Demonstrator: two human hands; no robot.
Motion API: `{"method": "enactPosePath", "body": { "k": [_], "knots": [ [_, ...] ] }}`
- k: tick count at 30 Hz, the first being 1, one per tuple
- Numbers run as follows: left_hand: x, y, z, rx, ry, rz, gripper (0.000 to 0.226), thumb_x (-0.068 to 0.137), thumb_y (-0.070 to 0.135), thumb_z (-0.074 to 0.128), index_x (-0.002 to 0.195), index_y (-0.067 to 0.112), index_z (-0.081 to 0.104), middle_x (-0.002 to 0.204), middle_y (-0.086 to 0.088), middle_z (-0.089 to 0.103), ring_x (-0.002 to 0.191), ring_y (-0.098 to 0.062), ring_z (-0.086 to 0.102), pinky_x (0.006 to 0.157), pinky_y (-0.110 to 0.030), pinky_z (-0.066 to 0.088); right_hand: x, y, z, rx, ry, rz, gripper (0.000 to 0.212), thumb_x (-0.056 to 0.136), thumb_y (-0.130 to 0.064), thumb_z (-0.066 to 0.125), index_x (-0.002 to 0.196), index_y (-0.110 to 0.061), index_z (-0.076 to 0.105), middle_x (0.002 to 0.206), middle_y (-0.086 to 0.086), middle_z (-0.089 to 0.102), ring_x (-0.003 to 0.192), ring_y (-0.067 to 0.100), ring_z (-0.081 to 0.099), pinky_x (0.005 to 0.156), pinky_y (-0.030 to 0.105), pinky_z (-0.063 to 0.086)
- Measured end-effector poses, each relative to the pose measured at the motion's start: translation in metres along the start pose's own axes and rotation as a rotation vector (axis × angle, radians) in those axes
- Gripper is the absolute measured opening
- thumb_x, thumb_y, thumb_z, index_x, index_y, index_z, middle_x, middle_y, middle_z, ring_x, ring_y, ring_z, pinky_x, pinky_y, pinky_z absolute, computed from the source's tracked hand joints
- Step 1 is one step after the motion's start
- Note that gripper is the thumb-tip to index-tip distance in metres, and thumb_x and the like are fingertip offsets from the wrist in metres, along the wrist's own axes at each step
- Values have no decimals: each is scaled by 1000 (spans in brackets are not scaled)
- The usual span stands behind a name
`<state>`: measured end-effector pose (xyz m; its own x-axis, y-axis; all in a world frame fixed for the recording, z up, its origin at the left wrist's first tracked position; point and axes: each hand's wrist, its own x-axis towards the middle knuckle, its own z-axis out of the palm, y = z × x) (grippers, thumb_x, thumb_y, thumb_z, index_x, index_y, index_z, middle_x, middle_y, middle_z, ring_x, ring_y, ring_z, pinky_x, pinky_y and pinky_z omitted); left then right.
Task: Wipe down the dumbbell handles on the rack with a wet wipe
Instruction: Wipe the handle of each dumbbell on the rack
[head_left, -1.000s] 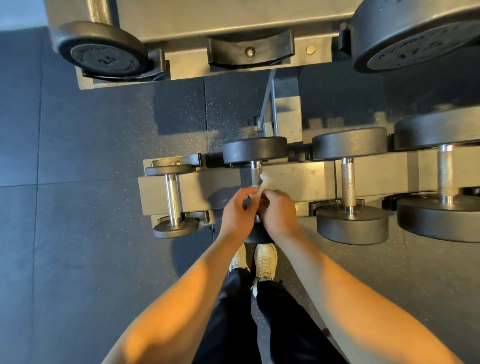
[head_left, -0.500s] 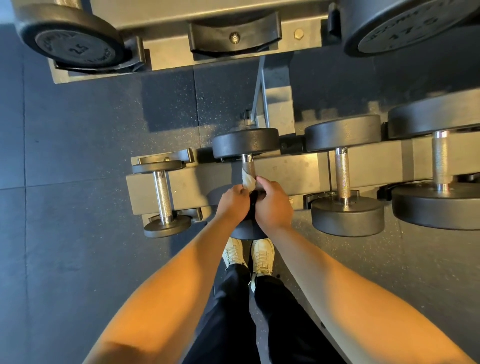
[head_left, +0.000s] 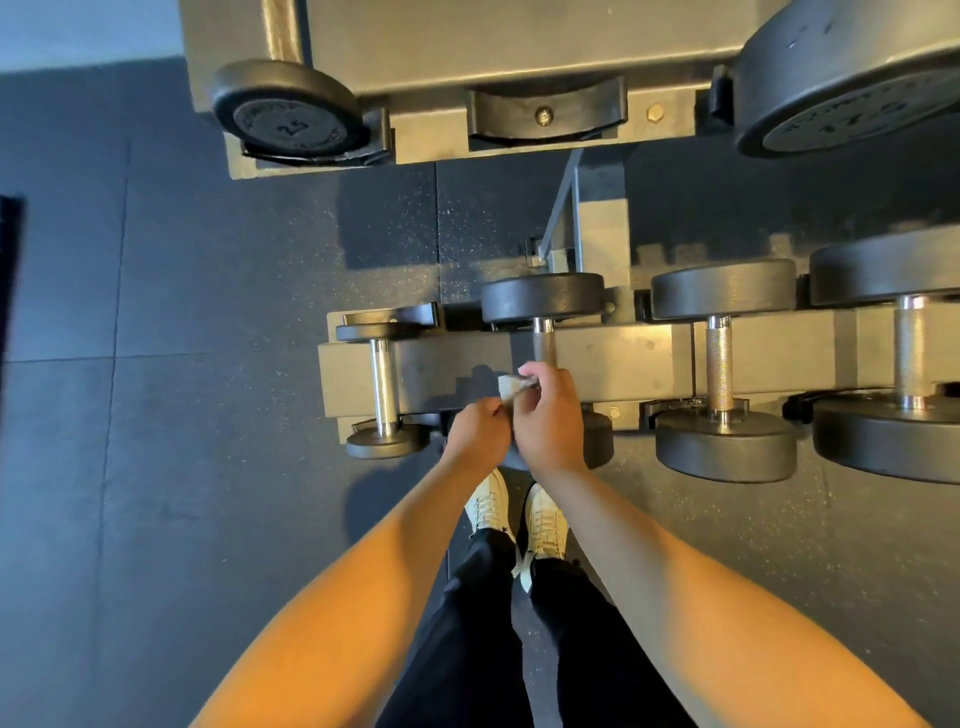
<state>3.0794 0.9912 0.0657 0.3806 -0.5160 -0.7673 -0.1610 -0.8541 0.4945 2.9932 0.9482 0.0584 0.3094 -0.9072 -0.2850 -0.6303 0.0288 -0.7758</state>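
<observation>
You hold the wipe (head_left: 511, 387) between both hands, just left of the handle (head_left: 544, 345) of the second dumbbell on the lower rack (head_left: 623, 358). Your right hand (head_left: 548, 415) pinches its upper end between thumb and fingertips. Your left hand (head_left: 478, 428), with curled fingers, meets its lower corner and seems to pinch it also. The wipe is bunched into a small folded piece and is not wrapped around the bar. I cannot tell if it touches the bar, because your right hand covers the near half of the handle.

I judge that you are arranging the wipe in the fingers, between strokes on this handle. The next move asks you to close the wipe around the bar and to slide it from one weight head to the other. The metal looks rough, so the wipe may catch or tear; keep a clean fold outside.

The lower rack carries four dumbbells in its cradles. The small one (head_left: 383, 387) is at the left, then yours, then a larger one (head_left: 720, 364) and the largest (head_left: 910, 353) at the right edge. From here I cannot say which handles are already wet. On the upper shelf, one cradle holds a dumbbell marked 2.5 (head_left: 288, 117), and another at the right holds a big one (head_left: 841, 78)
</observation>
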Motion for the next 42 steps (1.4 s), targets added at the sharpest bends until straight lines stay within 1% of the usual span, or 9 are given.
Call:
{"method": "enactPosePath", "body": {
  "k": [3,8,13,19,22,26,33,39,42],
  "knots": [
    [-22,-16,-30,-242,66,1,28,99,17,45,74,15,57,66,-2,53,62,-18,48,58,-29,36,-10,-29,16,150,-166,68,16,98,-13,56,112,-21,58,110,-4,55,99,7,55,77,9,43],
    [-33,-50,-78,-504,140,22,27,98,21,51,84,13,73,97,-11,70,91,-20,65,85,-36,50,-15,-62,55,353,-295,261,24,99,-13,57,121,-25,56,111,-10,57,100,4,57,73,12,46],
    [-28,-92,-108,-549,259,-22,31,96,32,52,89,9,72,94,-18,70,79,-15,62,73,-32,49,-23,-81,102,295,-194,257,25,99,-16,58,120,-29,56,113,-7,62,102,14,62,82,35,59],
    [-13,-131,-137,-778,282,-51,24,101,21,53,94,16,75,98,-10,76,95,-23,71,87,-35,57,-30,-96,134,318,-118,289,26,101,-15,52,125,-24,57,111,-7,59,94,8,59,67,10,46],
    [-9,-140,-144,-855,224,-12,15,100,13,57,101,9,71,103,-14,74,95,-22,70,84,-29,57,-34,-100,142,420,-243,341,29,102,-27,55,130,-23,56,112,-5,62,99,10,61,69,17,46],
    [-2,-143,-148,-854,179,5,12,97,8,57,105,6,65,99,-18,71,86,-25,70,77,-33,56,-38,-103,149,485,-359,396,31,100,-23,58,130,-28,56,109,-6,63,96,6,63,64,15,51],
    [7,-137,-146,-514,310,28,17,100,32,55,93,21,66,91,-1,70,78,-14,63,66,-27,48,-35,-102,160,376,-211,315,29,100,-6,49,117,-25,63,113,-7,60,107,13,59,93,34,54],
    [15,-125,-142,-509,387,-28,17,102,23,57,119,23,53,100,3,68,78,-11,67,55,-17,48,-29,-106,159,490,-222,371,23,99,-20,59,122,-22,62,106,-4,65,93,9,63,78,21,55],
    [18,-121,-139,-413,314,113,21,102,14,54,118,27,58,104,0,69,79,-14,70,56,-15,53,-21,-98,160,389,-161,398,20,97,-14,60,112,-24,68,105,-5,67,96,13,63,84,30,57]
  ]
}}
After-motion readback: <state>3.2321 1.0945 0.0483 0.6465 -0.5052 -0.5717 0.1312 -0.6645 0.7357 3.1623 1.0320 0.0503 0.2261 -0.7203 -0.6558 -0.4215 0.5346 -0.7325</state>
